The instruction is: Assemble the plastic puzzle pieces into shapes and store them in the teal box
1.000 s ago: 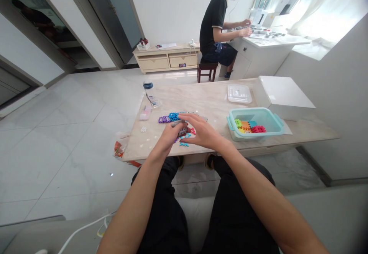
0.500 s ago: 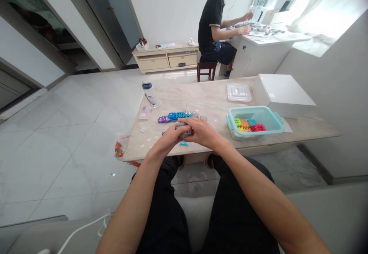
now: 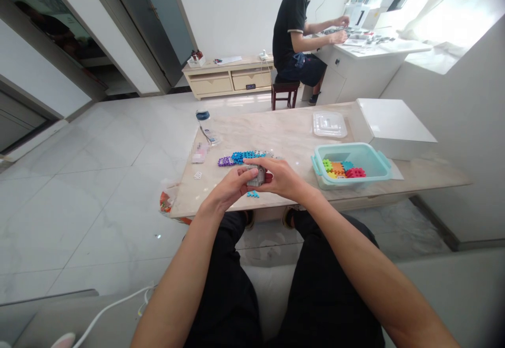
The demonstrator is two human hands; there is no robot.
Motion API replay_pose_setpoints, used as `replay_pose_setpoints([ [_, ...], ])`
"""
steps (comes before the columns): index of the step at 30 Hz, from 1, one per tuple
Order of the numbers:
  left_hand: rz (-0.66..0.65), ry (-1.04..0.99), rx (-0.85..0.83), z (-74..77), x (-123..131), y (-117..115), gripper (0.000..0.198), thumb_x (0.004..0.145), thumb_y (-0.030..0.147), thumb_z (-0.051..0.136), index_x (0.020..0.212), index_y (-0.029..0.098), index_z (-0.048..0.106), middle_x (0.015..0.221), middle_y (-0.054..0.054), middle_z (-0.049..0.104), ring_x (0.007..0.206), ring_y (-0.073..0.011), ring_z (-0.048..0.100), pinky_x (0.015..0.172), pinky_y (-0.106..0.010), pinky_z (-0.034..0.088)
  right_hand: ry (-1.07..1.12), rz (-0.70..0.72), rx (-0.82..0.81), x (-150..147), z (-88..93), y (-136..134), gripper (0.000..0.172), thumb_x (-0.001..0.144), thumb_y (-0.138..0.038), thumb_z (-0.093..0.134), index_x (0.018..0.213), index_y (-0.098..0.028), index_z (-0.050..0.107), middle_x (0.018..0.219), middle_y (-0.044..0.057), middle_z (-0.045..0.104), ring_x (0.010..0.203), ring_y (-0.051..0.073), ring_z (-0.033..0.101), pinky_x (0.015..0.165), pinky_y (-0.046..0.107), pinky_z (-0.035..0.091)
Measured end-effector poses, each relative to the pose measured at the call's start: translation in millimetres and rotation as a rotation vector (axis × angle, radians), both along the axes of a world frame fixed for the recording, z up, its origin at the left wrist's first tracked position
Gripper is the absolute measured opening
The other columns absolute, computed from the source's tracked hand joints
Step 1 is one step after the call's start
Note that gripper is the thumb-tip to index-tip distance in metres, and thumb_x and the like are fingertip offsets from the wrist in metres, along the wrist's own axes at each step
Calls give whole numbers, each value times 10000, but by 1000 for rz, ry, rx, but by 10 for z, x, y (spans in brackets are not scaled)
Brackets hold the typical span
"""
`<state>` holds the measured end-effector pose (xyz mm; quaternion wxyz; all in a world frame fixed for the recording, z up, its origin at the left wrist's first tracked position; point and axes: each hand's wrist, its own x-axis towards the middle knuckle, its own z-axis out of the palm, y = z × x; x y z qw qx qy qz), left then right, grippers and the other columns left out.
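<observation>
One view, head: my left grip [image 3: 229, 187] and right grip [image 3: 286, 181] both hold the gray block [image 3: 259, 177], sandwiched between them above the tabletop [image 3: 276, 127], by its edge nearest me, left of centre. Neither is nearer; block's long axis unclear.

At the centre of the frame there is one left hand [image 3: 232, 185], one right hand [image 3: 282, 177] and one grey block [image 3: 257, 176]. The purple pieces [image 3: 225, 162] and blue pieces [image 3: 243, 157] just above are too small to count. Right of centre are one turquoise tub [image 3: 351, 184], holding coloured pieces [image 3: 338, 168] in five colours, one clear lid [image 3: 329, 124] and one white box [image 3: 394, 120]. Left of centre stands one bottle [image 3: 205, 126]. Toward the upper right are one co-worker [image 3: 288, 30] and one stool [image 3: 285, 87]; at upper middle, one low cabinet [image 3: 229, 69].
</observation>
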<state>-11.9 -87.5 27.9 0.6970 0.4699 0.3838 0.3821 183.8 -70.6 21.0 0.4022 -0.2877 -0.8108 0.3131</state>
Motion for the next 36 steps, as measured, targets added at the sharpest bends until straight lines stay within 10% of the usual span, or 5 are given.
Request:
replay_pose_setpoints([
  [22, -52, 44, 57, 87, -1, -68, 493, 707, 532, 976, 976, 158, 801, 896, -121, 794, 1015, -348, 772, 849, -421, 611, 6, 15, 79, 5, 33, -18, 498, 894, -339, 877, 1379, -334, 763, 1387, 54, 774, 1311, 322, 704, 1167, 477, 500],
  [27, 146, 66, 96, 124, -40, -62, 511, 717, 526, 973, 1010, 148, 797, 974, -143, 820, 1100, -369, 776, 904, -418, 613, -29, -20, 23, 167, 84, 68, 839, 712, -455, 1025, 1476, -330, 702, 1497, 75, 709, 1430, 362, 619, 1251, 524, 439],
  [36, 651, -221, 39, 150, -340, -69, 528, 811, 575, 917, 1095, 160, 758, 1192, -136, 824, 1226, -275, 770, 1066, -353, 598, -401, -422, -286, 517, -931, 899, 236, 1022, -221, 672, 1176, -123, 822, 1183, 163, 829, 1048, 276, 778, 1016, 425, 579],
])
